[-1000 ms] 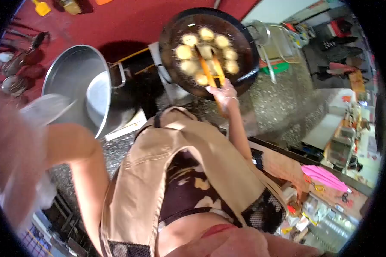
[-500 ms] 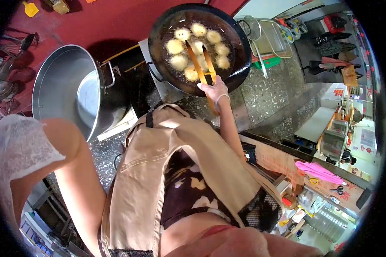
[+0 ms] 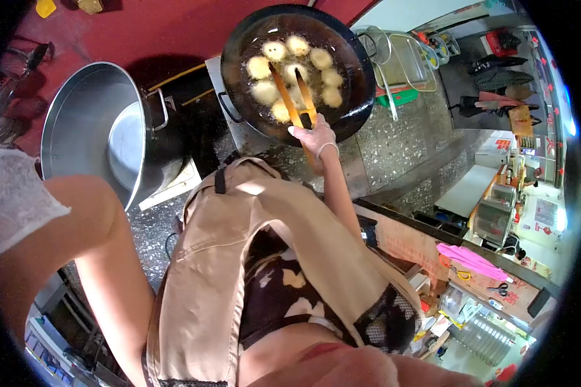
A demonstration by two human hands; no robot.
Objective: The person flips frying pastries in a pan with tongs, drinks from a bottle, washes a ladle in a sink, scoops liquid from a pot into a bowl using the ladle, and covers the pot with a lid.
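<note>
Over a dark wok [image 3: 361,97] of bubbling oil, my right hand [image 3: 316,137], in a thin clear glove, is closed around a pair of wooden tongs [image 3: 283,90]. The tongs' darkened tips are apart and reach in among several pale round dough pieces [image 3: 265,92]. One tip overlaps the middle dough piece [image 3: 294,68]; whether it touches is unclear. My left arm is bent at the far left, close to the camera. A thin white covering [image 3: 16,200] wraps its end, and the fingers of my left hand cannot be made out.
A big metal pot [image 3: 87,129] stands left of the wok. To the right are a wire strainer [image 3: 376,44] and a rectangular basket [image 3: 410,61]. Utensils hang at the far left. A pink cloth [image 3: 471,259] and scissors [image 3: 499,289] lie on a board at the right.
The tongs' tips have shifted slightly left within the wok, so one tip now overlaps the middle dough piece. The whole view has slid a little left.
</note>
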